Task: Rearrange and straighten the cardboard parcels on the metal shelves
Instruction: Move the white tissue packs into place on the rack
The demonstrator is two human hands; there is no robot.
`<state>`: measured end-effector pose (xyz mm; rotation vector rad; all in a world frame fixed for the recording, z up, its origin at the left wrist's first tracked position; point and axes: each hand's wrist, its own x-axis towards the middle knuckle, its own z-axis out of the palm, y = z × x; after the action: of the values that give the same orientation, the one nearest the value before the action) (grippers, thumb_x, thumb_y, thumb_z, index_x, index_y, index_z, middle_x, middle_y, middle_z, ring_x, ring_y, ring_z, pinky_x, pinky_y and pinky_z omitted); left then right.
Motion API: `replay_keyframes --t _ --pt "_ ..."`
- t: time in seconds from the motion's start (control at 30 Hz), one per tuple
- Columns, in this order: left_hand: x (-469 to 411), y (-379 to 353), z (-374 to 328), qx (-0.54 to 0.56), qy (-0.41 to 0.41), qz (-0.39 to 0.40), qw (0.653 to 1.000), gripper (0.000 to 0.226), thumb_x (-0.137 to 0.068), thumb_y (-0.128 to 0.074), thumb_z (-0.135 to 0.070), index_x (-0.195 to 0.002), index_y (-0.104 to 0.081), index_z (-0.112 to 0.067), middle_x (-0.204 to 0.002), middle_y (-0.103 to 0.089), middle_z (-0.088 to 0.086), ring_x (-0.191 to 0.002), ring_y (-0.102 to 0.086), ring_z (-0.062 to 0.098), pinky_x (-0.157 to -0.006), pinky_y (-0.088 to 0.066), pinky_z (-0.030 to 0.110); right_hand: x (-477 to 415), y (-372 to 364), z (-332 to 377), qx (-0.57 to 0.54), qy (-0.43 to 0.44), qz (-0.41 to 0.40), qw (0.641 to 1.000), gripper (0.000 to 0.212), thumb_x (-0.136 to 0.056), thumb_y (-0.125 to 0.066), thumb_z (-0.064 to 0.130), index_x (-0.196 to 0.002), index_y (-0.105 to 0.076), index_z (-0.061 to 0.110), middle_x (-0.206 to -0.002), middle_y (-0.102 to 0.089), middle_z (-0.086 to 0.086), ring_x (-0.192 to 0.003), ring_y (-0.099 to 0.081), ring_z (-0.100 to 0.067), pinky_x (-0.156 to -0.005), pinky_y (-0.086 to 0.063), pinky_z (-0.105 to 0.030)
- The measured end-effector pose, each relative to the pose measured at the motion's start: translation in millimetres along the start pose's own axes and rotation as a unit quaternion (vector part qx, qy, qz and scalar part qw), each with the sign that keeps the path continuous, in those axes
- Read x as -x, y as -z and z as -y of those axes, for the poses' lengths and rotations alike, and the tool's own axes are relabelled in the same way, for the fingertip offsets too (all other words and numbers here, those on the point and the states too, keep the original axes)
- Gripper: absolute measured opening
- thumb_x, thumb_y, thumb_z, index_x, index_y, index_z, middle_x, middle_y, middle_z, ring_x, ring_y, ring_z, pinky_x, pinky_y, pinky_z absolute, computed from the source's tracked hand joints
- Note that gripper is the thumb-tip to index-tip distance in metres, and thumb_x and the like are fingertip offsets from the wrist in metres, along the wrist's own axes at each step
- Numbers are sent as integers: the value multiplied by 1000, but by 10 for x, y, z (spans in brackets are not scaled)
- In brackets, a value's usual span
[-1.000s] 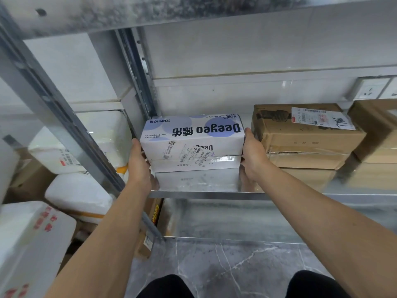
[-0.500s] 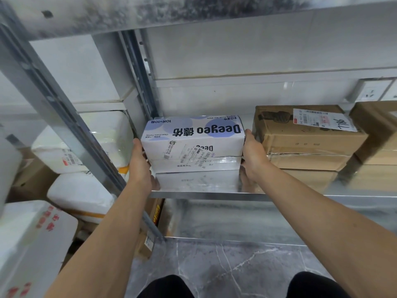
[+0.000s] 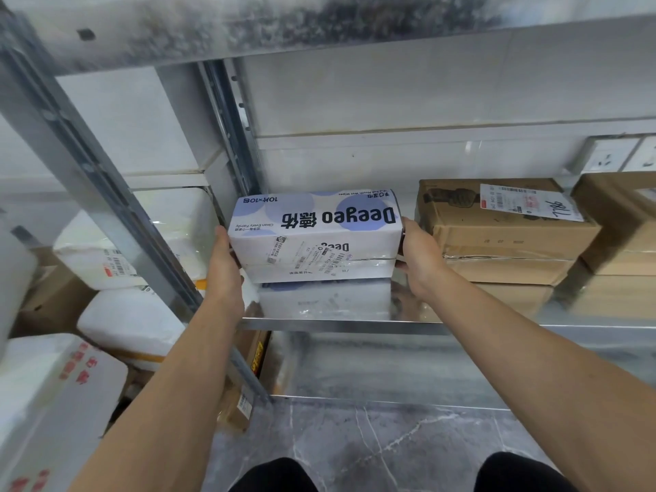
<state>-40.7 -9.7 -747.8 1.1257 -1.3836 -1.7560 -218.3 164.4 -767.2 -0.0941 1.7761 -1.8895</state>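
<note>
Both hands clamp one parcel from its ends. L hand (image 3: 223, 266) lies flat against the left end of the white Deeyeo wet-wipes box (image 3: 314, 230), fingers hidden behind it; R hand (image 3: 419, 257) presses the right end, thumb on top edge, fingers wrapped round the far side. So each grip is closed on the box, palms facing each other.

The box has blue dots, upside-down print, and shipping labels w/ barcodes stuck on its front face under clear wrap. It sits at the left end of the middle metal shelf (image 3: 355, 324), near the back wall, approx square to the shelf front edge. Can't tell if it rests fully on the shelf or is lifted slightly; the shiny surface mirrors it below.

Just right of the R hand: a brown cardboard parcel (image 3: 497, 221) w/ a white shipping label (image 3: 529, 204) on top, stacked on a second brown box (image 3: 504, 269). Further right, more cardboard boxes (image 3: 624, 221) at the frame edge, partly cut off.

Left of the shelf upright (image 3: 106, 193), outside the rack: white foam boxes (image 3: 142, 239) piled up, one w/ red print (image 3: 60, 392) nearest the camera. A wall socket (image 3: 607, 159) is on the back wall, upper right. Grey marble floor (image 3: 372, 438) below.
</note>
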Motion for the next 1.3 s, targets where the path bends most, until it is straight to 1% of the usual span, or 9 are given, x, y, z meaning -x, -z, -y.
replay_keyframes --t 0.07,0.2,0.43,0.53,0.67,0.83,0.9,1.07,1.3 --pt "-43 49 12 5 -6 0 1000 39 -106 -30 -57 -117 -60 -34 -129 -63 -4 -134 -49 17 -122 -26 41 7 20 10 4 4 5 1000 29 -105 -43 20 -85 -64 21 -81 -65 3 -71 -59 -12 -50 -50 -17" --pt "-77 85 42 6 -8 9 1000 45 -104 -33 -60 -128 -59 -33 -132 -63 -5 -129 -52 14 -121 -28 40 21 14 22 20 15 6 1000 30 -103 -39 19 -86 -64 20 -78 -66 2 -74 -59 -17 -67 -49 -27" --pt "-163 125 67 16 -15 6 1000 37 -104 -35 -60 -111 -62 -36 -106 -70 -8 -102 -60 9 -110 -36 36 8 -8 67 9 23 -14 1000 36 -103 -41 29 -123 -63 10 -96 -68 -6 -80 -63 -20 -66 -48 -30" --pt "-198 138 80 21 -13 6 1000 40 -104 -35 -60 -106 -67 -36 -101 -73 -9 -98 -64 12 -108 -41 37 11 -13 72 -4 29 -23 999 29 -105 -39 32 -111 -63 15 -103 -67 -9 -83 -64 -23 -67 -51 -33" --pt "-200 138 80 30 -5 19 999 47 -103 -36 -62 -109 -71 -31 -108 -77 -2 -102 -70 24 -99 -53 43 2 -20 73 -3 39 -26 999 22 -107 -38 28 -92 -52 22 -87 -61 -5 -74 -63 -21 -60 -51 -33" --pt "-236 161 107 45 12 38 998 53 -98 -37 -69 -104 -74 -30 -106 -78 3 -107 -71 34 -98 -54 53 -20 -44 76 -10 44 -24 999 16 -106 -41 24 -95 -51 19 -82 -58 -4 -73 -62 -22 -59 -53 -35" --pt "-233 156 112 39 15 46 998 52 -99 -38 -67 -103 -74 -30 -102 -79 2 -104 -71 33 -95 -55 52 -32 -49 64 -14 39 -22 999 14 -105 -43 24 -96 -51 18 -80 -56 -4 -73 -61 -23 -60 -51 -35" --pt "-266 166 127 20 2 36 999 51 -99 -47 -56 -134 -62 -23 -116 -75 7 -95 -72 30 -85 -57 46 -38 -67 27 -23 32 -29 999 14 -104 -46 29 -96 -50 18 -88 -55 -7 -78 -62 -26 -69 -52 -40" --pt "-279 162 133 24 -6 31 999 47 -101 -45 -56 -130 -63 -24 -99 -77 1 -81 -72 23 -73 -56 37 -4 -81 27 -23 25 -35 999 16 -103 -46 35 -96 -52 22 -101 -60 -12 -90 -63 -30 -87 -56 -56"
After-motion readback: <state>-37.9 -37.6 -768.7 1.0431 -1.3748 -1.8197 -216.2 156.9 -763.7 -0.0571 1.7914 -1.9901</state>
